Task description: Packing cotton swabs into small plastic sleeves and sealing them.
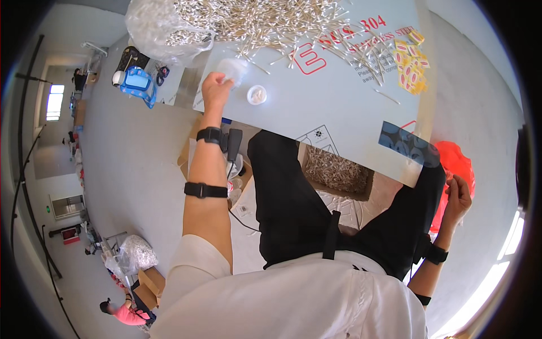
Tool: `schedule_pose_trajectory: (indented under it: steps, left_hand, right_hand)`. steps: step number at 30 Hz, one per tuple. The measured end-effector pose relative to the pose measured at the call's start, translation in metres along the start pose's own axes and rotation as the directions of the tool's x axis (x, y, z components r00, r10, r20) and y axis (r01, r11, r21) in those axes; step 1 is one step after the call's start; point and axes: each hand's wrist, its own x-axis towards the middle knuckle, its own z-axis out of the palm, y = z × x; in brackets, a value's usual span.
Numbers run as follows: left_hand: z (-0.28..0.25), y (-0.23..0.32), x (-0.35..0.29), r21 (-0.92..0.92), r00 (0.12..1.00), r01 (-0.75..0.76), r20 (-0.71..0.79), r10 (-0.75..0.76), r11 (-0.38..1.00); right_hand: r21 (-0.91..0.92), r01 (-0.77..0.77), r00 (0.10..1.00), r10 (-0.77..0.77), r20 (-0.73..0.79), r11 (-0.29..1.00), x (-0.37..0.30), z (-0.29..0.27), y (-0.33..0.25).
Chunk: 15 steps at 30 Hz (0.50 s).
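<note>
Cotton swabs lie heaped across the far side of the pale table, spilling out beside a clear plastic bag. The left hand reaches up onto the table, fingers curled around a small translucent round container. Just beside it sits a second small round cup, white stuff inside. Yellow and red stickers are scattered to the right. The right hand hangs low at the person's side, fingers loosely bent, touching a red plastic bag; whether it actually grips it, I cannot tell.
</note>
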Motion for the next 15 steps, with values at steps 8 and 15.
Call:
schedule_pose_trajectory:
  steps: [8,15]
  left_hand:
    - [0.019,-0.032,0.009,0.299,0.971,-0.234,0.113,0.209,0.925]
    - [0.024,-0.031,0.002,0.149,0.965,-0.237,-0.083,0.251,0.960]
  right_hand:
    - [0.065,0.015,0.982,-0.027,0.186,0.998,-0.008,0.049,-0.044]
    - [0.095,-0.007,0.899,-0.035,0.436,0.995,-0.027,0.119,-0.099]
